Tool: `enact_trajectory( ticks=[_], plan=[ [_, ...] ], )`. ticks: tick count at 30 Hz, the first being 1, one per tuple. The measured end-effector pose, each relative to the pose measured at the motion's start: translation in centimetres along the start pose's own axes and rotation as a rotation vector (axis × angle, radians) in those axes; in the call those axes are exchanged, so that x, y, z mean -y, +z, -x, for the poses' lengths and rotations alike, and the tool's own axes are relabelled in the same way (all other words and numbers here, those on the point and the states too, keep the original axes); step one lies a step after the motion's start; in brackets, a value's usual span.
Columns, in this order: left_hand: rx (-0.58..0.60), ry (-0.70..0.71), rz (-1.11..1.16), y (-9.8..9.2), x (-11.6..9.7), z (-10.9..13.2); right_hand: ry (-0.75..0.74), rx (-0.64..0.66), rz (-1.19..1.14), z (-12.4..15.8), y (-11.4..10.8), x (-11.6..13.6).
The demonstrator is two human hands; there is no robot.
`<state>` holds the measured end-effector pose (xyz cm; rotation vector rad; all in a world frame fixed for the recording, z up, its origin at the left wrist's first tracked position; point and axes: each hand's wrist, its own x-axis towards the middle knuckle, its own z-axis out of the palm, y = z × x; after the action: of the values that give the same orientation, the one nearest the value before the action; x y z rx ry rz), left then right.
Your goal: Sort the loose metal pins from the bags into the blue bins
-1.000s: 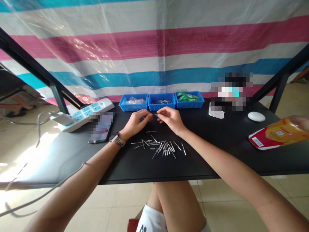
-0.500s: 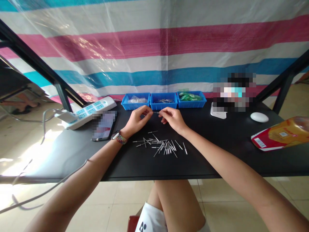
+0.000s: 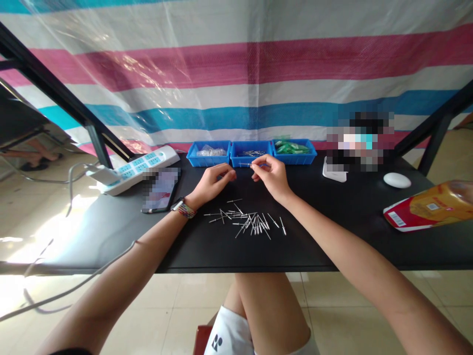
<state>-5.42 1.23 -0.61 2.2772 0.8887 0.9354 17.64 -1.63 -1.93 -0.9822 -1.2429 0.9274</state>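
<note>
My right hand (image 3: 271, 176) pinches a thin metal rivet (image 3: 246, 164) in front of the middle blue bin (image 3: 242, 161), which has similar metal pieces inside. Just left of it, my left hand (image 3: 215, 181) is closed with its fingertips together; whether anything is between them is too small to tell. Below both hands, a loose pile of silvery rivets (image 3: 256, 224) lies on the black table (image 3: 207, 254). The left blue bin (image 3: 207, 161) holds clear plastic bags, and the right blue bin (image 3: 295, 159) holds green packets.
At the left are a white power strip (image 3: 142, 167), a phone (image 3: 161, 190) and a grey cable (image 3: 84, 283). To the right lie a white square item (image 3: 334, 172), a white oval object (image 3: 396, 179) and a yellow-red package (image 3: 428, 204).
My hands have moved apart. The rivet, earlier between both hands, is now in my right hand alone, raised slightly towards the middle bin.
</note>
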Motion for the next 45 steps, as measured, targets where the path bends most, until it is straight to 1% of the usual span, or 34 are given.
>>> enact_trajectory(
  ticks=[4,7,8,9,12,14,17,19,24,28,31,34,37,40,42,45],
  plan=[
    [-0.009,-0.035,0.006,-0.1,0.3,0.0,-0.07,-0.047,0.131,-1.1,-1.2,-0.1],
    [-0.023,-0.047,0.001,-0.1,0.5,-0.1,-0.209,-0.076,0.302,-1.0,-1.5,0.1],
    [-0.037,-0.056,0.002,0.0,0.5,-0.1,-0.246,-0.039,0.349,-0.7,-1.3,0.2],
    [-0.051,-0.064,0.003,0.0,0.5,-0.1,-0.27,0.036,0.384,-0.3,-1.1,0.4],
    [-0.074,-0.08,0.008,0.0,0.7,-0.2,-0.32,0.363,0.46,1.5,0.3,0.9],
    [-0.079,-0.088,0.017,0.1,0.8,-0.2,-0.404,0.516,0.548,2.8,1.4,1.1],
    [-0.076,-0.09,0.034,0.2,1.0,-0.1,-0.509,0.639,0.738,4.0,2.3,1.2],
    [-0.064,-0.083,0.031,0.2,1.0,-0.2,-0.53,0.67,0.821,4.2,2.4,1.1],
    [-0.035,-0.05,-0.025,0.1,0.7,-0.2,-0.491,0.647,0.853,3.4,1.6,1.0],
    [-0.028,-0.048,-0.043,0.1,0.6,-0.2,-0.514,0.657,0.95,3.1,1.0,1.6],
    [-0.036,-0.056,-0.01,0.2,0.7,-0.2,-0.499,0.605,0.984,3.2,0.9,1.9],
    [-0.027,-0.064,-0.002,0.1,0.9,-0.2,-0.417,0.497,0.91,3.0,0.8,1.6],
    [-0.022,-0.063,-0.009,0.1,0.9,-0.2,-0.278,0.364,0.726,2.3,0.6,0.6],
    [-0.017,-0.065,-0.007,0.1,1.0,-0.2,-0.148,0.293,0.525,1.3,0.2,-0.5],
    [-0.014,-0.066,-0.008,0.1,1.1,-0.2,-0.135,0.277,0.487,0.8,-0.3,-1.0],
    [-0.018,-0.066,-0.006,0.1,1.1,-0.2,-0.241,0.261,0.626,0.6,-0.9,-1.0]
  ],
)
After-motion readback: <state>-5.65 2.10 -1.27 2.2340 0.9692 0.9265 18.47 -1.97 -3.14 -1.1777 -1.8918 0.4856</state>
